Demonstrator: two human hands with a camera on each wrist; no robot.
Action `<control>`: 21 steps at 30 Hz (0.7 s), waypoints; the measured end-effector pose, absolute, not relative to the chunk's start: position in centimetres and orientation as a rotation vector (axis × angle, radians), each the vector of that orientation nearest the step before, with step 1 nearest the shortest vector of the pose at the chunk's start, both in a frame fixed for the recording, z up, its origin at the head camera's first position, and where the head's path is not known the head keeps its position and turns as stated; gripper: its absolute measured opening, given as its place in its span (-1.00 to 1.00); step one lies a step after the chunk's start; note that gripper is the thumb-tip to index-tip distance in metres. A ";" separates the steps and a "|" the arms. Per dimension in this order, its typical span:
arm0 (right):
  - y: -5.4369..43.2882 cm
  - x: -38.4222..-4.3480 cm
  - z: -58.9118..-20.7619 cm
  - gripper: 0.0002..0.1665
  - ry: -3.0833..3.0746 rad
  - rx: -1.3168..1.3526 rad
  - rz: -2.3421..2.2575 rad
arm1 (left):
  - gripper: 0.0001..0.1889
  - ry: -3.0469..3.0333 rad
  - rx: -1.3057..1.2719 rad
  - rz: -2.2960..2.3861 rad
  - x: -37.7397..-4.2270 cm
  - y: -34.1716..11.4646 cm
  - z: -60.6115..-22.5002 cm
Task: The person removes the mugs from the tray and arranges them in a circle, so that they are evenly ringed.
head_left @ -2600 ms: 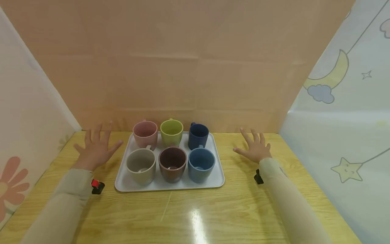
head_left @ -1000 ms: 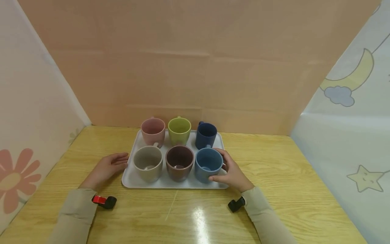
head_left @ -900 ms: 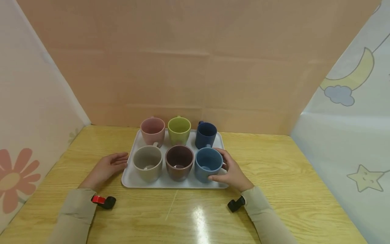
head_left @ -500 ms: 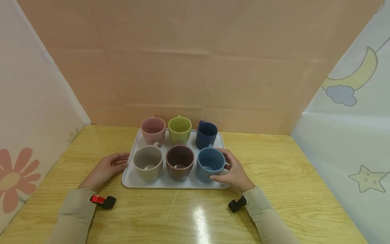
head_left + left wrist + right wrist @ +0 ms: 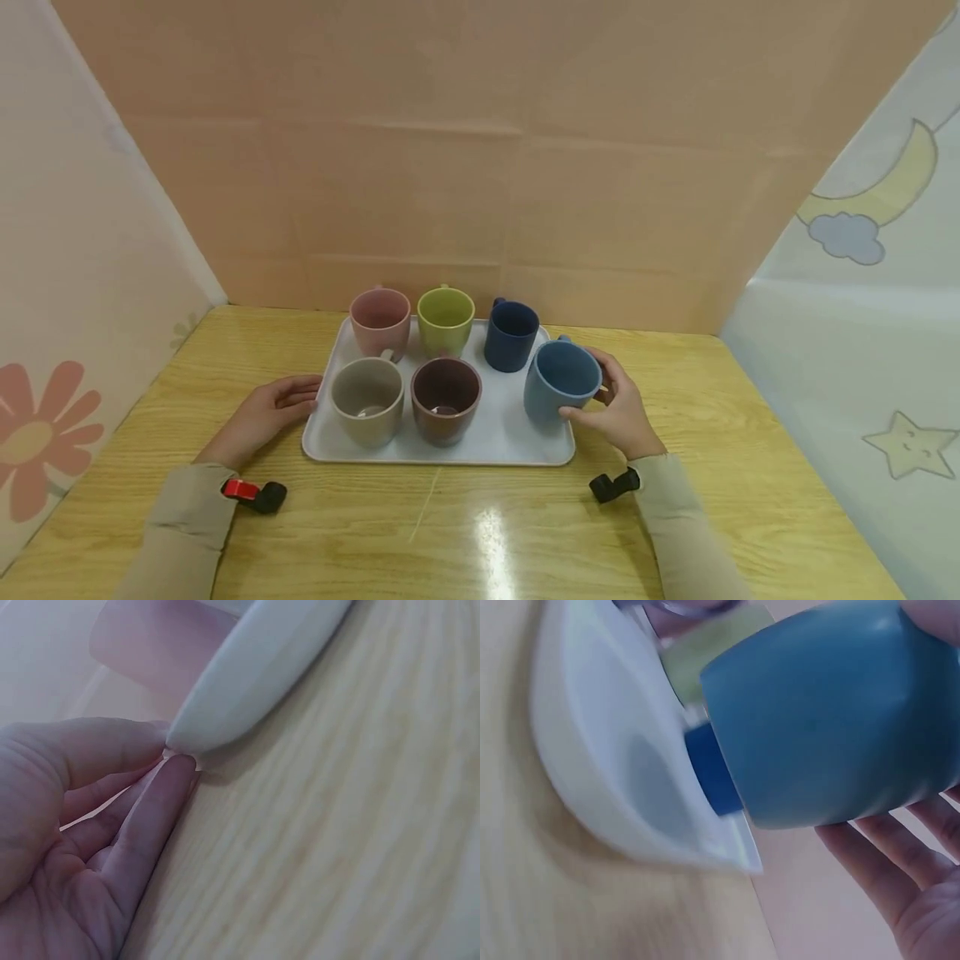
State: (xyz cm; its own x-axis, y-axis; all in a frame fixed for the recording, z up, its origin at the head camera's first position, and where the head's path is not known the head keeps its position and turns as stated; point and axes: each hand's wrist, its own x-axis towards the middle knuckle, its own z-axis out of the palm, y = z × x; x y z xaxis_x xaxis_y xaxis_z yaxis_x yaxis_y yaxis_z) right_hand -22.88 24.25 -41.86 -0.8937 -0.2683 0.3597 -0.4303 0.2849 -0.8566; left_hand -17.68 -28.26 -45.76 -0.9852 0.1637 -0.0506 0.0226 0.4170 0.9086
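A light blue mug (image 5: 551, 396) is in my right hand (image 5: 621, 408), its side gripped between thumb and fingers. Tilted, it hangs just over the right end of a white tray (image 5: 495, 446); the right wrist view shows a gap and a shadow beneath the mug (image 5: 817, 720). At the tray's left edge rests my left hand (image 5: 262, 417), fingers nearly straight, fingertips touching the rim, as the left wrist view shows. On the tray stand a grey-beige mug (image 5: 366, 408), a brown mug (image 5: 444, 408), a pink mug (image 5: 380, 325), a yellow-green mug (image 5: 446, 323) and a navy mug (image 5: 511, 337).
The tray lies on a wood-grain table (image 5: 360, 533), close to a tan backdrop (image 5: 450, 192). White printed panels flank it: a flower (image 5: 37, 442) on the left, a moon (image 5: 892, 179) and star (image 5: 911, 446) on the right.
Both hands, spread at the tray's sides at first, came in to the tray and the light blue mug. My right hand has since lifted that mug and carried it right, tilting it. The left stays.
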 end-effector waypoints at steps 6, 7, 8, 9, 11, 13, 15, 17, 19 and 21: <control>26.7 -24.7 -41.5 0.00 -2.356 0.600 1.651 | -0.39 2.553 0.156 1.621 -17.6 -28.2 -45.9; 27.1 -25.0 -41.3 -0.01 -2.361 0.582 1.643 | -0.39 2.555 0.157 1.622 -17.6 -28.1 -45.9; 27.5 -25.4 -41.2 -0.02 -2.374 0.563 1.633 | -0.40 2.554 0.155 1.624 -17.6 -28.1 -45.8; 27.8 -25.8 -41.0 -0.02 -2.396 0.540 1.616 | -0.40 2.556 0.162 1.626 -17.6 -28.1 -45.8; 28.5 -26.6 -40.8 -0.01 -2.445 0.493 1.585 | -0.40 2.557 0.161 1.629 -17.5 -28.0 -45.7; 29.3 -27.4 -40.8 0.00 -2.502 0.441 1.539 | -0.41 2.555 0.165 1.641 -17.4 -28.0 -45.7; 30.0 -28.2 -40.8 0.02 -2.558 0.399 1.489 | -0.41 2.552 0.166 1.650 -17.4 -28.0 -45.6; 30.7 -29.0 -40.6 0.03 -2.604 0.361 1.442 | -0.40 2.547 0.163 1.660 -17.4 -27.9 -45.6; 31.4 -29.7 -40.4 0.05 -2.648 0.320 1.385 | -0.40 2.543 0.164 1.666 -17.4 -27.8 -45.6; 32.0 -30.3 -40.3 0.08 -2.678 0.273 1.357 | -0.41 2.540 0.168 1.672 -17.5 -27.8 -45.7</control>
